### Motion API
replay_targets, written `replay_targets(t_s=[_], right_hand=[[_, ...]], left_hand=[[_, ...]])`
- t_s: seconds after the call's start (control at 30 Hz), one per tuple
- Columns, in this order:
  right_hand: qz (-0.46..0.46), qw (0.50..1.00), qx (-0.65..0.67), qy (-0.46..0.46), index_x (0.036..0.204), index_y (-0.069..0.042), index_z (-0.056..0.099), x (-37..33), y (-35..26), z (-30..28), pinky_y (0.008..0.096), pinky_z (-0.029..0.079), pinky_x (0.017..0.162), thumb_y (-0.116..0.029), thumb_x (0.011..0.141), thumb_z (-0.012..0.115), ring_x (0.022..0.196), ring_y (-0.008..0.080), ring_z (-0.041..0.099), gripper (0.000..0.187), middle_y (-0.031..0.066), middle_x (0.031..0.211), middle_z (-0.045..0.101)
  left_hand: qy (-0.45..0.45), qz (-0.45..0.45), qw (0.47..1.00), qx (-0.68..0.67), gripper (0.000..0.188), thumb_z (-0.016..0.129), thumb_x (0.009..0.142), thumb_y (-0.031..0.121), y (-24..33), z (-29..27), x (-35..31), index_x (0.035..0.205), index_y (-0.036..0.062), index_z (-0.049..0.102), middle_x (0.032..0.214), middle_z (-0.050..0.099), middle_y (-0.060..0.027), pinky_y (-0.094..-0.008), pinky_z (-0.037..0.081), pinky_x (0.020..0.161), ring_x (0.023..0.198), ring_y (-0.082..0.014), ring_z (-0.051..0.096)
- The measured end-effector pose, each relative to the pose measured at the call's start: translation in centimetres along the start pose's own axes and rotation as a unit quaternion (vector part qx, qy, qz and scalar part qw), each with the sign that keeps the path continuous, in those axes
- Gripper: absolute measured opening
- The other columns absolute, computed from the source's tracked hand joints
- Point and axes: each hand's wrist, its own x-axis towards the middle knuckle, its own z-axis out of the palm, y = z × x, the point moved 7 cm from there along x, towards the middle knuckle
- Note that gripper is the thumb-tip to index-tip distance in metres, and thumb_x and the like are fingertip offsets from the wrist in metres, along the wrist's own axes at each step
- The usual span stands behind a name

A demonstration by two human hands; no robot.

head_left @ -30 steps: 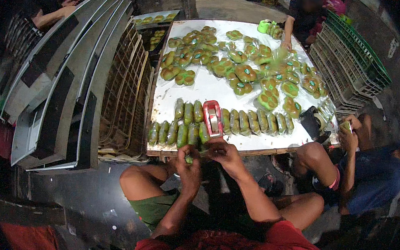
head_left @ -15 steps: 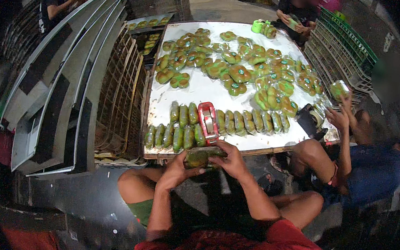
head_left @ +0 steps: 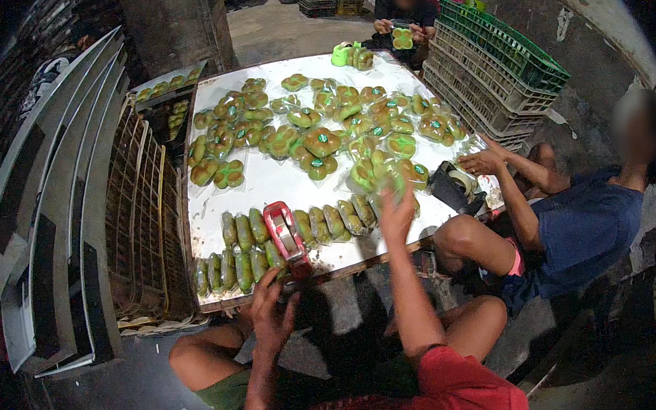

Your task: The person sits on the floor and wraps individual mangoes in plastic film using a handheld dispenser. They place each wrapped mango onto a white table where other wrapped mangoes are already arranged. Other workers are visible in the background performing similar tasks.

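Note:
My left hand (head_left: 272, 312) is at the table's near edge, just below a red tape dispenser (head_left: 287, 236). Its fingers are apart and nothing shows in them. My right hand (head_left: 396, 218) reaches forward over the right end of a row of long wrapped fruit packs (head_left: 332, 221). Motion smears its fingers, which overlap a clear-wrapped pack of green fruit (head_left: 368, 171); whether they grip it does not show. More long wrapped packs (head_left: 242, 271) stand in two rows left of the dispenser.
Many clear-wrapped clusters of green-orange fruit (head_left: 321, 141) cover the white table (head_left: 222, 77). A black tape dispenser (head_left: 452, 188) lies near a co-worker in blue (head_left: 589, 218). Stacked crates (head_left: 493, 64) stand behind; brown crates (head_left: 142, 213) and grey panels (head_left: 58, 207) flank the left.
My hands have parted from the long wrapped pack they held together. The right hand has moved forward over the table, the left toward the dispenser. The view has shifted.

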Motion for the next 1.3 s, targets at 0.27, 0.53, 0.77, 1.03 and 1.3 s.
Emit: replay_targets(t_s=[0.27, 0.53, 0.77, 1.03, 1.3], right_hand=[[0.314, 0.853, -0.396, -0.129, 0.129, -0.009, 0.052, 7.4, 15.8, -2.5, 0.0481, 0.043, 0.097, -0.043, 0.078, 0.066, 0.122, 0.0386, 0.049, 0.062, 0.0231, 0.122, 0.057], [-0.012, 0.857, -0.415, -0.306, 0.115, -0.001, 0.06, 4.4, 8.2, 14.5, 0.0517, 0.048, 0.088, -0.032, 0.082, 0.061, 0.11, 0.0397, 0.057, 0.045, 0.0241, 0.108, 0.064], [-0.089, 0.925, -0.196, -0.312, 0.131, -0.007, 0.053, 6.5, -1.4, 14.7, 0.0464, 0.049, 0.083, -0.003, 0.083, 0.054, 0.097, 0.0387, 0.062, 0.048, 0.0216, 0.11, 0.064], [0.1, 0.846, 0.172, -0.494, 0.12, -0.003, 0.06, -9.5, -8.5, 9.4, 0.0349, 0.047, 0.09, -0.029, 0.09, 0.063, 0.095, 0.0213, 0.063, 0.04, 0.0132, 0.103, 0.067], [0.333, 0.54, 0.673, -0.381, 0.069, -0.009, 0.052, -10.9, -10.5, 5.7, 0.0311, 0.033, 0.049, -0.032, 0.095, 0.053, 0.052, 0.0143, 0.038, 0.035, 0.002, 0.062, 0.049]], left_hand=[[0.026, 0.0, 0.999, -0.031, 0.027, 0.068, 0.081, 0.002, -2.6, 0.4, -0.7, 0.107, 0.0032, 0.06, 0.115, 0.059, -0.0156, -0.0348, 0.049, 0.087, 0.105, -0.0293, 0.06], [0.025, -0.1, 0.995, -0.005, 0.022, 0.067, 0.083, 0.004, -2.4, -0.3, 0.0, 0.105, 0.0057, 0.061, 0.108, 0.06, -0.0132, -0.0324, 0.049, 0.085, 0.1, -0.0253, 0.061], [0.042, -0.147, 0.988, -0.004, 0.035, 0.064, 0.086, 0.008, -7.8, -0.5, -1.3, 0.119, 0.0023, 0.054, 0.113, 0.06, -0.0104, -0.0325, 0.048, 0.089, 0.105, -0.0208, 0.059], [0.05, -0.326, 0.817, -0.474, 0.065, 0.066, 0.082, 0.021, -7.6, 0.5, -0.8, 0.139, 0.0031, 0.04, 0.135, 0.05, -0.0107, -0.037, 0.047, 0.093, 0.118, -0.0232, 0.052], [-0.239, -0.251, 0.693, -0.632, 0.085, 0.05, 0.083, 0.066, -0.3, 2.3, -1.7, 0.138, 0.0016, 0.04, 0.132, 0.052, -0.0166, -0.0451, 0.046, 0.094, 0.114, -0.0263, 0.056]])
